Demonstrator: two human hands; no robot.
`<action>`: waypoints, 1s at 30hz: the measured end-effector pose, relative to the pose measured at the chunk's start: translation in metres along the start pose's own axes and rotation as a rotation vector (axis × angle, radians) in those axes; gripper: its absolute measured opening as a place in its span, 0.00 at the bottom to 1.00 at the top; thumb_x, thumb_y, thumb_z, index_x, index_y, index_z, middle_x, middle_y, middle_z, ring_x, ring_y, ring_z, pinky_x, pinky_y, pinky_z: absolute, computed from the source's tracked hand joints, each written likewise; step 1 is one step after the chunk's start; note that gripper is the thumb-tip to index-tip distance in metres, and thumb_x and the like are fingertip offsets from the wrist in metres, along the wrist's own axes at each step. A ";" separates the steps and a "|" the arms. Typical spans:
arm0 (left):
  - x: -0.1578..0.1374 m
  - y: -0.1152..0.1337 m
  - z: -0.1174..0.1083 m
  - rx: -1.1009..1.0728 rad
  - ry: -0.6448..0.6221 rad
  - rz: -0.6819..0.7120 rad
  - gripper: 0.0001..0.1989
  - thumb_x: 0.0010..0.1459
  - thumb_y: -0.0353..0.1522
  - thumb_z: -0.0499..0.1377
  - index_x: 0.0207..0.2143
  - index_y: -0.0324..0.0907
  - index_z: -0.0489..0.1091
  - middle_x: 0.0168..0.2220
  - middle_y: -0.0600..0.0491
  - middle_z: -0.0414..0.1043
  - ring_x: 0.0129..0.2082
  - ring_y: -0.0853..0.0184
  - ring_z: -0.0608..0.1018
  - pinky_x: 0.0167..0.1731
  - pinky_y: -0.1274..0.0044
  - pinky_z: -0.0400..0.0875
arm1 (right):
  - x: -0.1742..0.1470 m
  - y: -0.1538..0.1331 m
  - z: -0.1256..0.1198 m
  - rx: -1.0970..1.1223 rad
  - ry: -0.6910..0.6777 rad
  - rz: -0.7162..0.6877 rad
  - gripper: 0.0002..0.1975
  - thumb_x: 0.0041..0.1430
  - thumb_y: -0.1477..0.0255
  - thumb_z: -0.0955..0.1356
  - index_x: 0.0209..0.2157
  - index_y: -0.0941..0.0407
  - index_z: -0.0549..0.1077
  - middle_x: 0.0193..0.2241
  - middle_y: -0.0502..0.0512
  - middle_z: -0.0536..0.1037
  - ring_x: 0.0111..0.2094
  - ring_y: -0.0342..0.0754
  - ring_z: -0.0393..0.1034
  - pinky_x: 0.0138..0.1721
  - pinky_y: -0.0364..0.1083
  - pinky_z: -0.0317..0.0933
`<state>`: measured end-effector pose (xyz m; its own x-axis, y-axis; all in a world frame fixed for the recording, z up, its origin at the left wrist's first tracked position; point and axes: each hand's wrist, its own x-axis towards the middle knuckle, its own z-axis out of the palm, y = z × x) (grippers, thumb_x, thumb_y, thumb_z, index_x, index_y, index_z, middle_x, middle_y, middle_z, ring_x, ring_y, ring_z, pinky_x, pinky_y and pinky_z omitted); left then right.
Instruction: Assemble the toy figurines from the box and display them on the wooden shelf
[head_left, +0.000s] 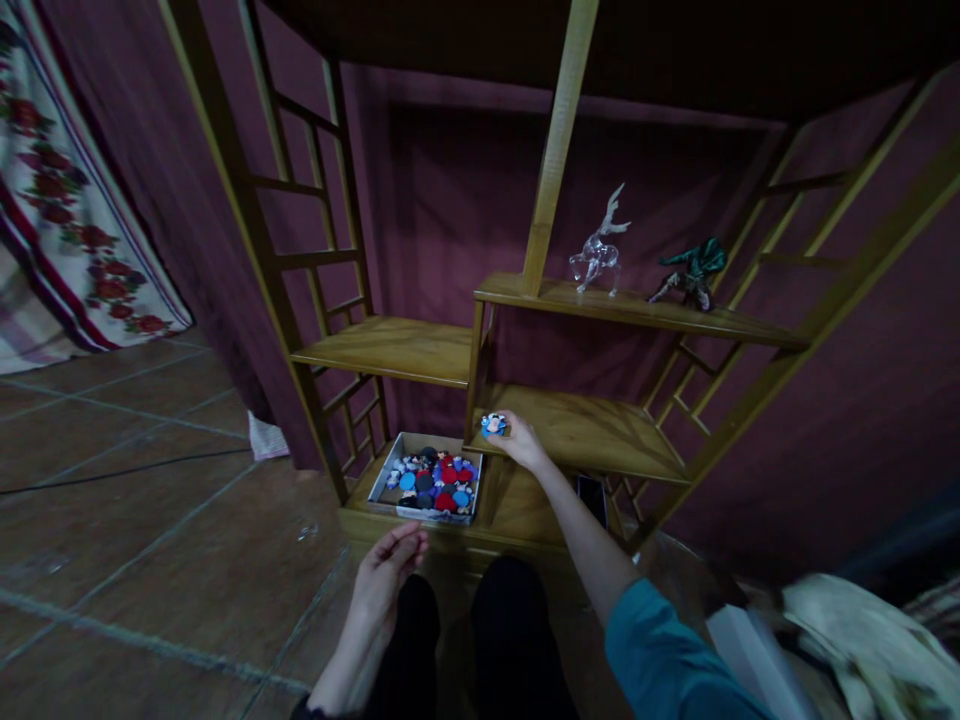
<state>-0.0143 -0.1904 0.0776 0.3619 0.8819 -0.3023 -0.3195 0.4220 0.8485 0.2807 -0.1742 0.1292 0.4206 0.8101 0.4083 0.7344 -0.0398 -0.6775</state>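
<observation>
My right hand (517,440) grips a small figurine (493,424) with a blue base by its side. It is at the left front corner of the lower right shelf (592,430); whether the base touches the wood I cannot tell. Below and to the left, a shallow cardboard box (382,492) is filled with several similar figurines (435,482) on red, blue and dark round bases, some lying over. In front of that box hovers my left hand (386,575), fingers curled against the thumb with no object visible in them.
A clear deer ornament (598,255) and a green-cloaked figure (697,272) stand on the upper right shelf (637,308). An upright post (559,150) divides the wooden unit. Left is a mid-height shelf (397,348). A dark cable (127,468) crosses the tiled floor; pale cloth (870,640) lies right.
</observation>
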 end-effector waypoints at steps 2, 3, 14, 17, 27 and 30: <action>-0.001 -0.001 -0.003 -0.002 0.005 0.001 0.18 0.38 0.28 0.68 0.36 0.36 0.74 0.32 0.47 0.77 0.30 0.68 0.77 0.31 0.80 0.70 | -0.001 -0.002 0.000 -0.041 -0.001 -0.002 0.22 0.46 0.67 0.71 0.46 0.52 0.69 0.43 0.53 0.76 0.45 0.51 0.70 0.48 0.52 0.61; -0.001 -0.002 -0.004 -0.002 0.007 0.002 0.17 0.38 0.27 0.68 0.36 0.36 0.74 0.32 0.47 0.77 0.30 0.68 0.77 0.31 0.80 0.71 | -0.001 -0.003 0.000 -0.060 -0.001 0.001 0.22 0.47 0.67 0.70 0.46 0.51 0.69 0.44 0.54 0.76 0.45 0.52 0.70 0.48 0.52 0.61; -0.014 -0.002 -0.028 -0.004 0.064 -0.020 0.16 0.41 0.24 0.66 0.37 0.36 0.72 0.31 0.48 0.77 0.28 0.70 0.78 0.29 0.82 0.71 | -0.004 -0.009 -0.002 -0.173 0.000 0.039 0.23 0.47 0.66 0.70 0.47 0.52 0.67 0.46 0.55 0.75 0.47 0.54 0.68 0.49 0.51 0.59; -0.020 -0.003 -0.034 -0.001 0.070 -0.016 0.17 0.40 0.23 0.66 0.37 0.37 0.72 0.31 0.48 0.77 0.28 0.70 0.78 0.29 0.81 0.71 | -0.005 -0.010 -0.003 -0.187 -0.001 0.050 0.23 0.48 0.65 0.70 0.47 0.52 0.68 0.46 0.55 0.74 0.48 0.54 0.67 0.50 0.51 0.58; -0.038 -0.001 -0.049 0.048 0.096 0.010 0.18 0.42 0.23 0.66 0.39 0.36 0.71 0.32 0.47 0.76 0.28 0.69 0.78 0.29 0.81 0.72 | -0.005 -0.010 -0.003 -0.160 -0.003 0.022 0.22 0.49 0.66 0.69 0.48 0.52 0.67 0.47 0.56 0.74 0.48 0.53 0.67 0.50 0.50 0.58; -0.046 0.001 -0.051 0.065 0.113 0.017 0.17 0.42 0.22 0.66 0.38 0.36 0.71 0.32 0.47 0.76 0.29 0.69 0.78 0.30 0.81 0.72 | -0.006 -0.010 -0.003 -0.171 0.007 0.037 0.22 0.50 0.67 0.68 0.48 0.53 0.66 0.47 0.57 0.74 0.48 0.53 0.67 0.50 0.51 0.58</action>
<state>-0.0756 -0.2199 0.0706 0.2545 0.9085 -0.3315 -0.2657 0.3952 0.8793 0.2722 -0.1800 0.1354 0.4525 0.8022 0.3895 0.7977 -0.1689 -0.5788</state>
